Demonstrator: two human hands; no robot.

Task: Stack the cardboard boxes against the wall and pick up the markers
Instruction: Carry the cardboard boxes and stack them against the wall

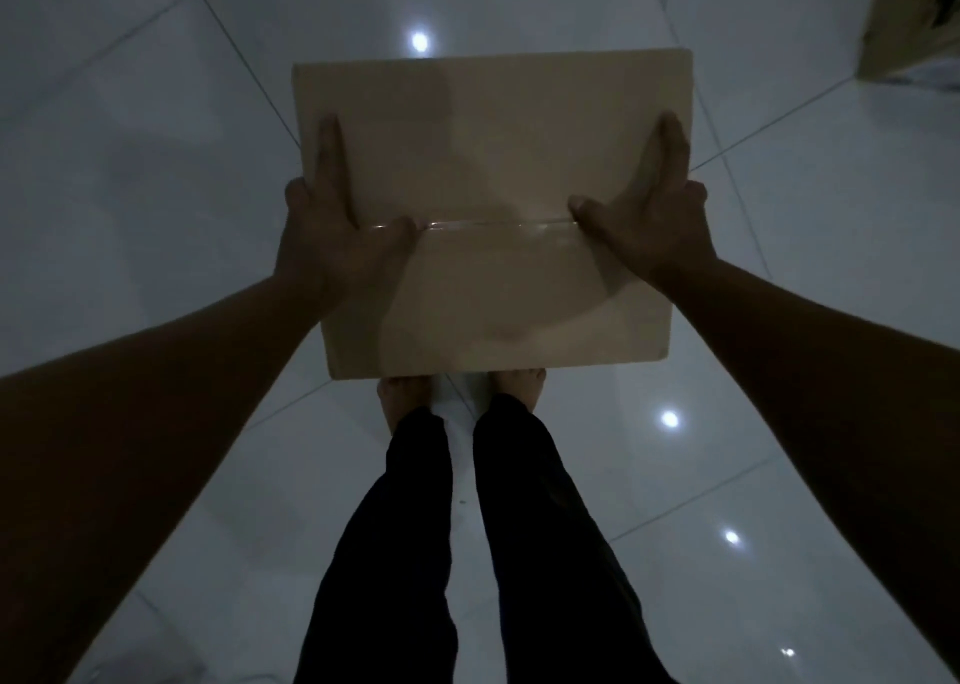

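A plain brown cardboard box [493,163], taped along its middle seam, hangs in front of me above the floor, carried between both hands. My left hand [337,231] grips its left edge, with the thumb lying across the top near the tape and the fingers down the side. Opposite it, my right hand [649,215] grips the right edge the same way. No markers show in this view.
Glossy white floor tiles [156,163] reflect ceiling lights. Part of another cardboard box [914,18] stands at the top right corner. My bare feet [514,382] and dark trouser legs are right below the carried box.
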